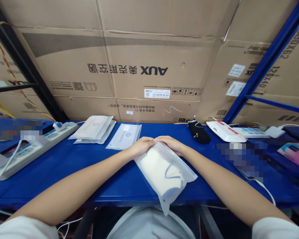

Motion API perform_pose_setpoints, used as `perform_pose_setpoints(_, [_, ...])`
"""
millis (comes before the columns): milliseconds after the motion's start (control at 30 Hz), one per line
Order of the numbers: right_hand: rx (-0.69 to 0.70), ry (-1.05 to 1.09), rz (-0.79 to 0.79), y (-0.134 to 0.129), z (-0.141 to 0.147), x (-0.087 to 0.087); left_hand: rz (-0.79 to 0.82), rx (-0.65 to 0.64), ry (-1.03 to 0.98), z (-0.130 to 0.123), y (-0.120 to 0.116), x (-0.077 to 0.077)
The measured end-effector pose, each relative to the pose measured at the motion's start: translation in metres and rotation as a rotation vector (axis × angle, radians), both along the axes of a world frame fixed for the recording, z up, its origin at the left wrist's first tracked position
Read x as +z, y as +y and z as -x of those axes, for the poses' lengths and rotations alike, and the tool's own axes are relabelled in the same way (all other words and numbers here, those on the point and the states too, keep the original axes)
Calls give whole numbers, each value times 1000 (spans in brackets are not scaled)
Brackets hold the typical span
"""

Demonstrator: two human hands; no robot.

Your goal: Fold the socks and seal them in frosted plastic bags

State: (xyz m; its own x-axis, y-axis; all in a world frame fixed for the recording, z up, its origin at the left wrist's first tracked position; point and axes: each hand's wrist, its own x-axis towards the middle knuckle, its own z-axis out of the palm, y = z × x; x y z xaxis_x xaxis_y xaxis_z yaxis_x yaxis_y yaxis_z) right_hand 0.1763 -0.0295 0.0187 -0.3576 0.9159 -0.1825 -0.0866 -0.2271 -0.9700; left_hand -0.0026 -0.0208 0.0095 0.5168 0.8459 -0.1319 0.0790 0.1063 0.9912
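A frosted plastic bag [149, 176] lies slanted over the front part of the blue table, its near corner hanging past the edge. Inside it shows a cream-coloured, rolled soft item [161, 166] with a dark curved line, perhaps socks. My left hand [143, 146] pinches the bag's far edge between thumb and fingers. Close beside it, my right hand [171, 144] is closed on the same edge, the fingertips of both hands almost meeting. Some fingers are hidden behind the bag.
Stacked frosted bags [93, 127] and a flat printed bag [124, 136] lie behind on the left. A black bundle [198, 131] sits at back right near a white case [225, 131]. A power strip [27, 151] runs along the left. Cardboard [129, 49] walls the back.
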Motion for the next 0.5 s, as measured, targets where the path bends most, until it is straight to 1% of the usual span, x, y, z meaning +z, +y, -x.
perform_pose_setpoints(100, [2,9,24,7,-3,-3,-81,128,42,8,13,6])
perform_pose_setpoints(167, [23,43,72,11,-8,-5,-153,267,57,21,26,13])
perform_pose_setpoints(233, [111,125,116,15,-13,-5,-233,426,54,38,41,20])
perform_pose_setpoints(300, [229,225,116,16,-17,-4,-291,558,58,53,54,26])
perform_pose_setpoints(367, [317,291,92,16,-18,-3,-321,596,66,63,61,27])
perform_pose_setpoints(400, [336,306,84,16,-19,-3,-332,603,68,65,63,26])
perform_pose_setpoints(500, [314,313,78,16,-19,-5,-333,620,60,63,65,21])
